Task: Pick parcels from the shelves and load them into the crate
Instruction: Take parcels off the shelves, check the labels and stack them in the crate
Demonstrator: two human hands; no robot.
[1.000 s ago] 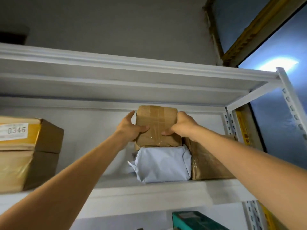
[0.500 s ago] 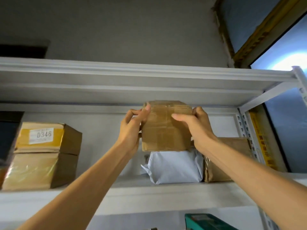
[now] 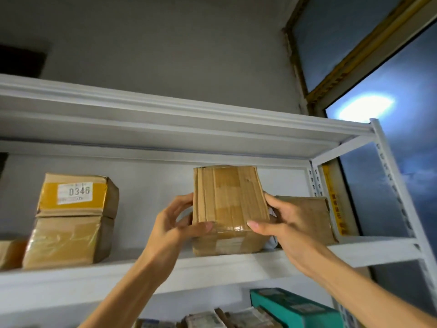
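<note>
We find the taped cardboard parcel [image 3: 228, 204] held between both hands, its lower edge level with the lip of the shelf [image 3: 94, 278]. We cannot tell whether it clears the board. The left hand [image 3: 175, 223] and right hand [image 3: 290, 221] clamp opposite sides, thumbs across the front face.

We judge it stiff and light enough for this hold, though its glossy tape looks somewhat slippery. Side grips low on the box suit it.

A brown parcel [image 3: 305, 216] stands just to the right, the 0346 box [image 3: 78, 194] well left and a teal box [image 3: 290, 308] below. The shelf lip and the board overhead [image 3: 165, 129] limit clearance. The crate is not in view.
</note>
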